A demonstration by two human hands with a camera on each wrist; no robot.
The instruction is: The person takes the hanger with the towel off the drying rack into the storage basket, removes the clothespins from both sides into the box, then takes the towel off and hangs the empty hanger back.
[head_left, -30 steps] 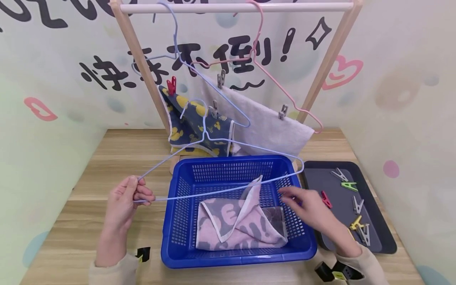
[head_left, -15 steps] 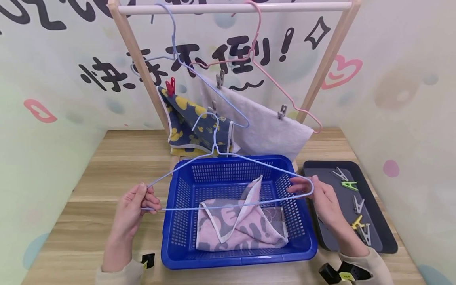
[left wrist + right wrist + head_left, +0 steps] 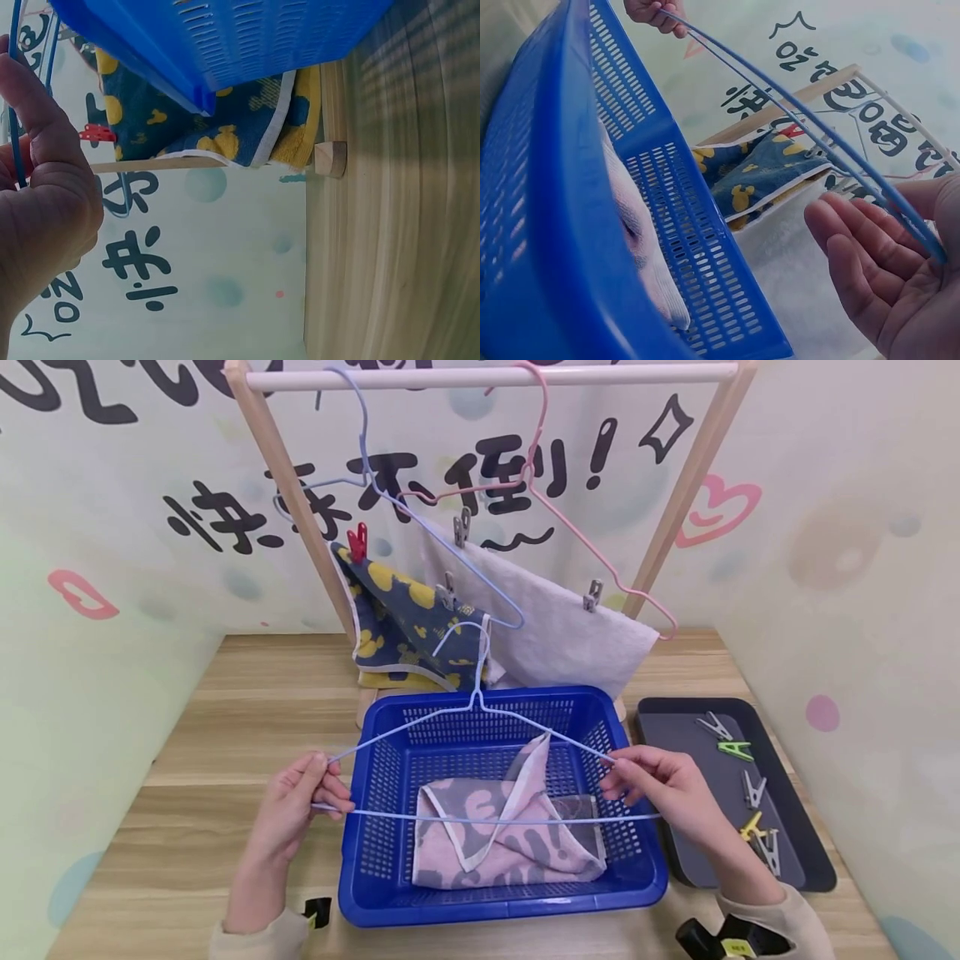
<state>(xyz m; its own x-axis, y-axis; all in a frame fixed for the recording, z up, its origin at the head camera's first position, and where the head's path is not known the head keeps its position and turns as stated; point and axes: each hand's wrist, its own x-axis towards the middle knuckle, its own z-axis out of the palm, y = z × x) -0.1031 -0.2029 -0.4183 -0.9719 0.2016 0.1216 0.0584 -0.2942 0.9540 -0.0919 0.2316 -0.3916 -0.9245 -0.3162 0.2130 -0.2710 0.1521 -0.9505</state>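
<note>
A light blue clothes hanger (image 3: 477, 698) spans the space over the blue basket (image 3: 502, 910), its hook pointing away from me. My left hand (image 3: 300, 797) pinches its left end between thumb and fingers. At the right end, my right hand (image 3: 660, 785) has its thumb and fingers around the hanger; in the right wrist view the hanger end lies in the crook of that thumb, the fingers loosely bent. Beneath the hanger's lower bar, a pink and grey towel (image 3: 517, 860) lies folded over in the basket, a darker grey cloth (image 3: 581, 812) showing beside it.
Behind the basket, a rack with a white rail (image 3: 600, 374) carries a blue hanger (image 3: 450, 547) and a pink hanger (image 3: 573, 531). A navy and yellow towel (image 3: 405, 618) and a white towel (image 3: 562, 627) hang there, clipped. Several clothespins lie in a dark tray (image 3: 705, 814) at right.
The right hand has come up from beside the basket and taken the hanger's right end. The hanger and left hand have shifted right and nearer to me, and the hanger has levelled.
</note>
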